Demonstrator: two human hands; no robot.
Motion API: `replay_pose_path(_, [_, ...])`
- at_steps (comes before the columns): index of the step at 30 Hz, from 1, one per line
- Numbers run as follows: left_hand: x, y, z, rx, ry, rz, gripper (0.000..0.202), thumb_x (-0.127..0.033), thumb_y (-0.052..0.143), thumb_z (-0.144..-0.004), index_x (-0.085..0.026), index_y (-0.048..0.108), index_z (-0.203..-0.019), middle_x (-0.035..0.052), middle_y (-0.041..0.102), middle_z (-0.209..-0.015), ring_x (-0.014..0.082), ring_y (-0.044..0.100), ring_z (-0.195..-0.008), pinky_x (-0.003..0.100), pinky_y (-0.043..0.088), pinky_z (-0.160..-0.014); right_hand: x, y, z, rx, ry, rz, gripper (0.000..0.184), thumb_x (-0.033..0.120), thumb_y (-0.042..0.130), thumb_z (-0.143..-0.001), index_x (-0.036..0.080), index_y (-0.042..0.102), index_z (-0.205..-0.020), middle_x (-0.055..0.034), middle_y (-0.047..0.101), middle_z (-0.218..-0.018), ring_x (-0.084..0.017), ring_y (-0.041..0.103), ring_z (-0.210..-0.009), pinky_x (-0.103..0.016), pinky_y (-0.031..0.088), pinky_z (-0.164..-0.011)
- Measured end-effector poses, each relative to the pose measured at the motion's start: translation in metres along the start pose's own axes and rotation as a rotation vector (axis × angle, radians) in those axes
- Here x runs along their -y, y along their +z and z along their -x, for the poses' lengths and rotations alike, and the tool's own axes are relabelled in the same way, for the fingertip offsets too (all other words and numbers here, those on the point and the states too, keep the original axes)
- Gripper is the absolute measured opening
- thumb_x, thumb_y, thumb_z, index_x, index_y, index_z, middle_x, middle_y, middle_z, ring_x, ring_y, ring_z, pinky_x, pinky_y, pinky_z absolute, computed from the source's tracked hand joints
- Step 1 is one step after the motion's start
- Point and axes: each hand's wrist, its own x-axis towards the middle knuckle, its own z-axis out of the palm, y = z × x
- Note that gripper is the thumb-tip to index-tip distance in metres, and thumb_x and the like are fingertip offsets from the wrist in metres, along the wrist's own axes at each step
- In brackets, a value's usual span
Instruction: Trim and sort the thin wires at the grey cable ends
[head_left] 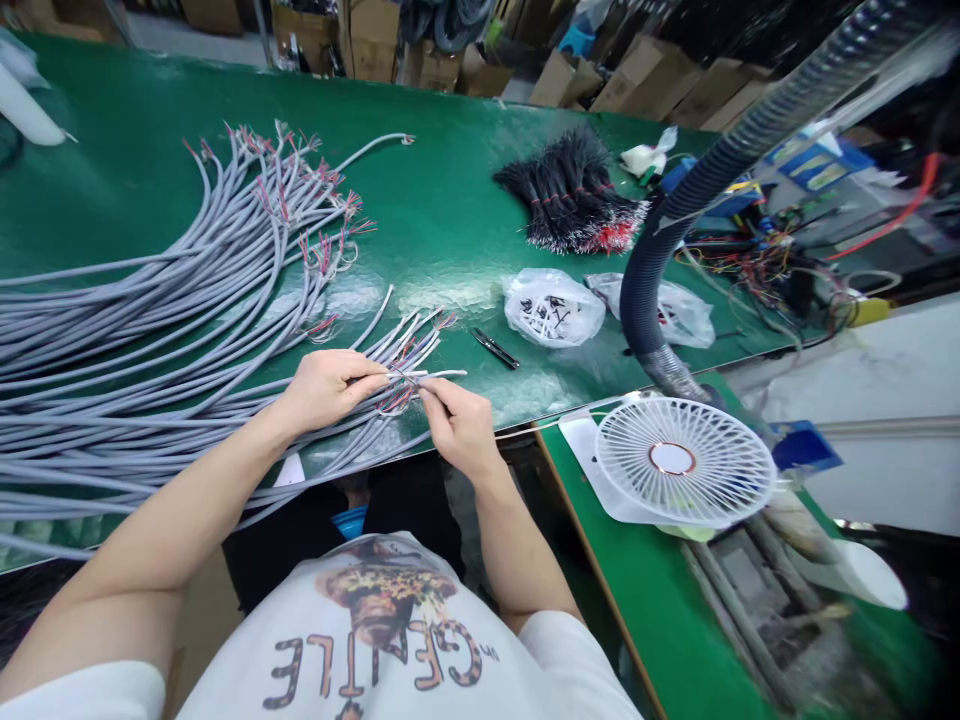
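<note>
So the left hand [334,388] has thumb and finger pinched together on a cable end [394,376], probably to keep it steady, while the right hand [460,425] has its fingertips together on what look like the thin wires [409,381] coming out of it; too small to tell exactly which ones. That end sits just over the near edge of the green table [450,225], between both hands. The grey cables [150,290] all lie with frayed ends inward, I'd guess so each tip is easy to grab. Black snips [495,348] lie just past the right hand, handy for reaching, with a plastic bag [553,308] of small parts near them.
</note>
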Motion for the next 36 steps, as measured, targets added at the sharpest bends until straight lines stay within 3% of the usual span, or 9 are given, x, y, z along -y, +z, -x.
replay_pose_path(3, [0.003, 0.005, 0.0, 0.031, -0.045, -0.081, 0.032, -0.038, 0.05, -0.088, -0.018, 0.075, -0.086, 0.0058, 0.076, -0.088, 0.0181, 0.067, -0.079, 0.025, 0.044, -0.072, 0.018, 0.001, 0.002, 0.045, -0.138, -0.142, 0.021, 0.018, 0.047, -0.091, 0.017, 0.067, -0.097, -0.0073, 0.074, -0.092, -0.016, 0.07, -0.082, -0.025, 0.054, -0.076])
replay_pose_path(6, [0.003, 0.007, -0.002, 0.069, -0.179, -0.119, 0.034, -0.04, 0.047, -0.088, -0.017, 0.072, -0.082, 0.0041, 0.073, -0.079, 0.0167, 0.063, -0.071, 0.025, 0.04, -0.064, 0.035, -0.002, 0.006, 0.141, -0.287, -0.264, 0.02, 0.016, 0.047, -0.091, 0.018, 0.065, -0.099, -0.0057, 0.073, -0.088, -0.014, 0.069, -0.077, -0.024, 0.054, -0.075])
replay_pose_path(8, [0.003, 0.006, -0.003, 0.062, -0.247, -0.071, 0.036, -0.041, 0.044, -0.089, -0.016, 0.068, -0.079, 0.0022, 0.068, -0.07, 0.0145, 0.058, -0.063, 0.024, 0.037, -0.061, 0.037, -0.003, 0.007, 0.118, -0.201, -0.27, 0.019, 0.016, 0.046, -0.091, 0.017, 0.063, -0.099, -0.0059, 0.072, -0.089, -0.014, 0.068, -0.079, -0.023, 0.052, -0.075])
replay_pose_path(12, [0.001, 0.003, -0.003, 0.021, -0.274, -0.004, 0.034, -0.041, 0.046, -0.087, -0.015, 0.064, -0.078, 0.0001, 0.062, -0.065, 0.0129, 0.052, -0.059, 0.024, 0.035, -0.06, 0.019, 0.007, 0.006, 0.038, 0.111, -0.173, 0.02, 0.022, 0.044, -0.092, 0.016, 0.063, -0.094, -0.0044, 0.068, -0.079, -0.014, 0.064, -0.07, -0.023, 0.048, -0.067])
replay_pose_path(16, [-0.001, 0.002, -0.002, 0.0, -0.27, 0.009, 0.032, -0.041, 0.047, -0.086, -0.015, 0.064, -0.079, 0.0004, 0.064, -0.067, 0.0134, 0.053, -0.061, 0.024, 0.036, -0.062, 0.003, 0.018, 0.005, 0.038, 0.224, -0.102, 0.022, 0.027, 0.043, -0.092, 0.017, 0.062, -0.093, -0.0029, 0.064, -0.074, -0.014, 0.059, -0.063, -0.024, 0.044, -0.062])
replay_pose_path(24, [-0.006, 0.002, -0.001, 0.001, -0.283, -0.034, 0.032, -0.042, 0.047, -0.086, -0.016, 0.065, -0.079, 0.0014, 0.066, -0.068, 0.0145, 0.054, -0.061, 0.024, 0.037, -0.062, 0.005, 0.021, 0.002, 0.024, 0.267, -0.075, 0.023, 0.029, 0.043, -0.092, 0.019, 0.063, -0.094, -0.0024, 0.066, -0.076, -0.014, 0.058, -0.062, -0.024, 0.043, -0.061])
replay_pose_path(32, [-0.006, 0.004, 0.0, 0.038, -0.254, -0.111, 0.033, -0.042, 0.046, -0.088, -0.017, 0.067, -0.081, 0.0024, 0.068, -0.071, 0.0142, 0.055, -0.062, 0.025, 0.033, -0.061, 0.002, 0.029, -0.004, -0.026, 0.208, -0.138, 0.022, 0.028, 0.043, -0.092, 0.018, 0.062, -0.091, -0.0026, 0.065, -0.076, -0.014, 0.06, -0.066, -0.024, 0.046, -0.064])
replay_pose_path(34, [-0.005, 0.006, 0.001, 0.058, -0.243, -0.139, 0.034, -0.041, 0.045, -0.089, -0.018, 0.068, -0.082, 0.0027, 0.068, -0.07, 0.0144, 0.054, -0.061, 0.025, 0.032, -0.06, 0.009, 0.029, -0.005, -0.03, 0.176, -0.147, 0.022, 0.026, 0.042, -0.092, 0.018, 0.062, -0.091, -0.0027, 0.065, -0.076, -0.014, 0.061, -0.067, -0.024, 0.047, -0.064])
replay_pose_path(36, [-0.002, 0.01, 0.0, 0.083, -0.272, -0.167, 0.035, -0.042, 0.044, -0.088, -0.018, 0.069, -0.081, 0.0025, 0.066, -0.066, 0.0149, 0.053, -0.06, 0.026, 0.03, -0.058, 0.024, 0.027, -0.004, -0.015, 0.051, -0.183, 0.021, 0.023, 0.041, -0.093, 0.017, 0.061, -0.093, -0.0039, 0.068, -0.081, -0.013, 0.063, -0.07, -0.023, 0.048, -0.067])
